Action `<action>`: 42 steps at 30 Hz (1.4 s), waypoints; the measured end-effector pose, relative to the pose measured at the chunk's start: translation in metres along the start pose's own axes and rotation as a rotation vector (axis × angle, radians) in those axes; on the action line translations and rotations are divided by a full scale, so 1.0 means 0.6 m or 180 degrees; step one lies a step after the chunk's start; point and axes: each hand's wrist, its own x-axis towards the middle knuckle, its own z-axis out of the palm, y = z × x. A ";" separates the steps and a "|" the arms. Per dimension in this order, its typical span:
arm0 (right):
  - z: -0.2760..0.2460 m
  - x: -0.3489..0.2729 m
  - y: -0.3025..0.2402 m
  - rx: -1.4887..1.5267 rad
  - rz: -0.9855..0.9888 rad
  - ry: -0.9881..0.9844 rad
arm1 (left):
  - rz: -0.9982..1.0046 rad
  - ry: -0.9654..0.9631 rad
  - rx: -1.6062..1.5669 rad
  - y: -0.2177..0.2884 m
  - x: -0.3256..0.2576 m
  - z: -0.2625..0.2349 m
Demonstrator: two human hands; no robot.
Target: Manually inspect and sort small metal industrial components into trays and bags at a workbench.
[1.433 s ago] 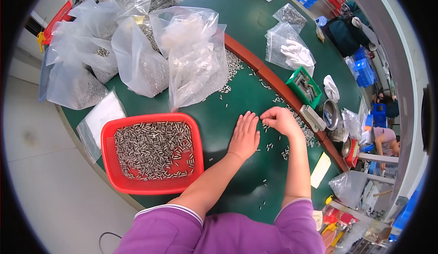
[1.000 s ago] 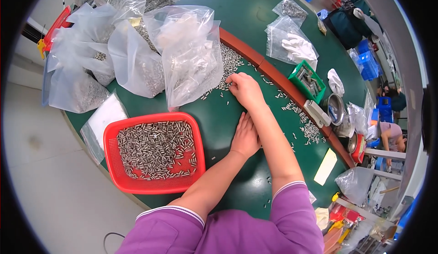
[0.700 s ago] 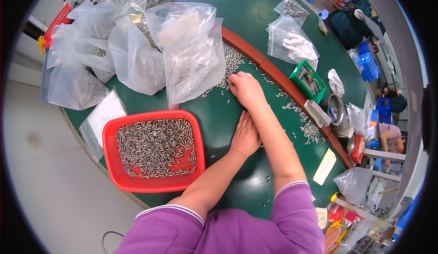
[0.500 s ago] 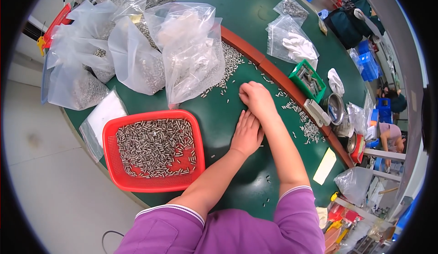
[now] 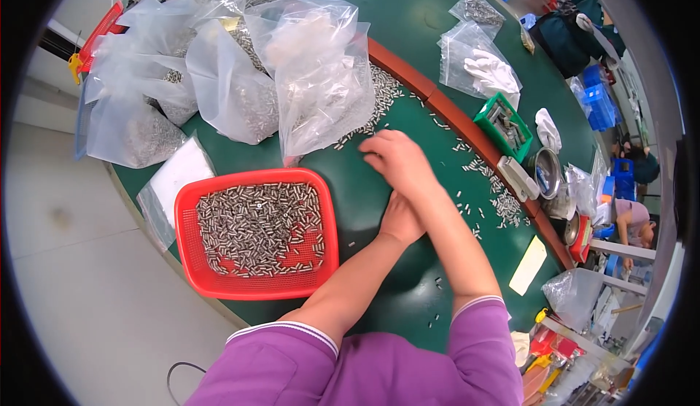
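Evidently, from the head view, the red mesh-walled plastic basket (image 5: 262,289) keeps short silver metal cylinders (image 5: 251,227) together, while the brown raised strip (image 5: 430,94) borders loose ones on the green surface (image 5: 357,205). The right hand (image 5: 397,159) bends its fingers, wrist crossing over the left hand (image 5: 401,220); whether either grip holds anything, I can't tell.

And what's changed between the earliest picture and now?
The right hand has moved leftward and slightly away from the body; it and its wrist now hide the fingers of the left hand. Whether it holds anything is unclear. Left hand, red basket, metal pieces and plastic bags stayed put.
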 end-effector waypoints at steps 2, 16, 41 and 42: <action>0.038 0.029 -0.012 -0.0225 -0.0113 0.0041 | 0.0226 -0.0023 0.0570 -0.005 0.000 0.003; 0.067 0.037 -0.011 -0.0334 -0.0140 0.0222 | 0.0324 0.0203 0.0476 -0.007 -0.001 0.011; 0.095 0.048 -0.034 0.0059 0.0157 -0.0125 | 0.0732 0.0974 0.0368 -0.015 0.005 0.024; 0.094 0.048 -0.034 0.0046 0.0152 -0.0139 | 0.0729 0.0965 0.0387 -0.015 0.005 0.024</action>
